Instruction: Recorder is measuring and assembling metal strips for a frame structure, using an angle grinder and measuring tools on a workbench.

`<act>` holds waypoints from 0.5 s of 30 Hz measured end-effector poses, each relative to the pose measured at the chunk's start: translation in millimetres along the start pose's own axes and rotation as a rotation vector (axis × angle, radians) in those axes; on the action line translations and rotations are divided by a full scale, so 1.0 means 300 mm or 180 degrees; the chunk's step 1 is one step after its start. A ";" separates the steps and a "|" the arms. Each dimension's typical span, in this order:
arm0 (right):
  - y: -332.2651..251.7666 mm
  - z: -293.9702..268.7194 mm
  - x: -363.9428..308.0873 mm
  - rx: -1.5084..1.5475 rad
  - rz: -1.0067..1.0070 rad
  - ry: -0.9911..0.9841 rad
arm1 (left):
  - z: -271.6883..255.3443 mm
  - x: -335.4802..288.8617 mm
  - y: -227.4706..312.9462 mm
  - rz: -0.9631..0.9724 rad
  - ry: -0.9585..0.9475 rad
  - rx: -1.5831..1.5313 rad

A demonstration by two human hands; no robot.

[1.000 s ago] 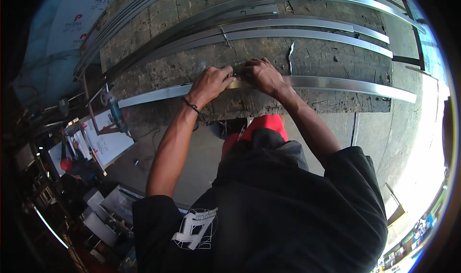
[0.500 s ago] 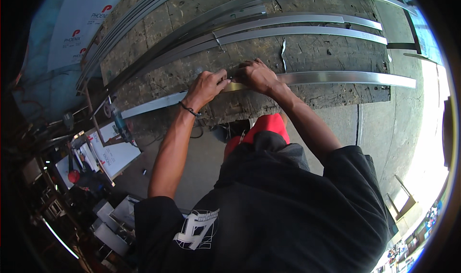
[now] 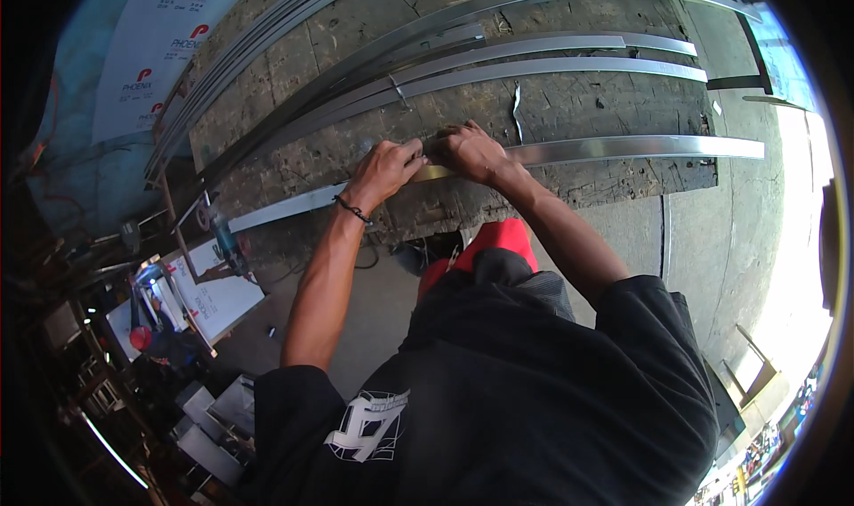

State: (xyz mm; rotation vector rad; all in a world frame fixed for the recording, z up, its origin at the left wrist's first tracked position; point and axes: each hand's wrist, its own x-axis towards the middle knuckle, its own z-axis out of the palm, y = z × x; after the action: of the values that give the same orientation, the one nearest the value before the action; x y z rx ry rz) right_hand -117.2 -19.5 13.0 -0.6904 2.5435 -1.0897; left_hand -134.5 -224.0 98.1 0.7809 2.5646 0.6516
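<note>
Along the near side of the worn wooden table point(image 3: 569, 105) lies a long silver metal strip point(image 3: 623, 148), passing beneath both my hands. My left hand point(image 3: 388, 170), with a dark bracelet at the wrist, is closed with its fingertips pinched together over the strip. Close beside it, my right hand point(image 3: 473, 154) is also closed, its fingers curled in toward the left fingertips. Whatever sits between the fingers is too small and hidden to make out. Just beyond the right hand, a thin crumpled metal sliver point(image 3: 517, 113) rests on the wood.
Several more metal strips point(image 3: 569, 72) lie farther back across the table, with a bundle of long profiles point(image 3: 267, 56) at the far left. A teal power tool point(image 3: 222, 233) is by the table's left end. White printed sheeting point(image 3: 151, 56) hangs beyond.
The view has shifted slightly, so the table and strips sit a little differently. Both hands stay together over the near strip, their fingers still closed.
</note>
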 end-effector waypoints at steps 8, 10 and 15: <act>0.006 0.002 -0.001 -0.0052 0.0046 -0.0020 | 0.004 -0.010 -0.001 0.0023 0.0006 -0.0113; 0.003 0.004 0.003 0.0068 -0.0010 -0.0026 | 0.006 -0.018 -0.007 0.0031 0.0027 -0.0132; -0.001 0.000 0.000 -0.0023 -0.0024 -0.0007 | 0.008 -0.054 -0.039 0.0016 -0.0010 -0.0008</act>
State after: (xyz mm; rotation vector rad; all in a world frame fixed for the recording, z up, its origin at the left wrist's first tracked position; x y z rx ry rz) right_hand -117.0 -19.7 13.0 -0.7032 2.5462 -1.0821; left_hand -125.6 -241.5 93.5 0.7871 2.5593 0.6547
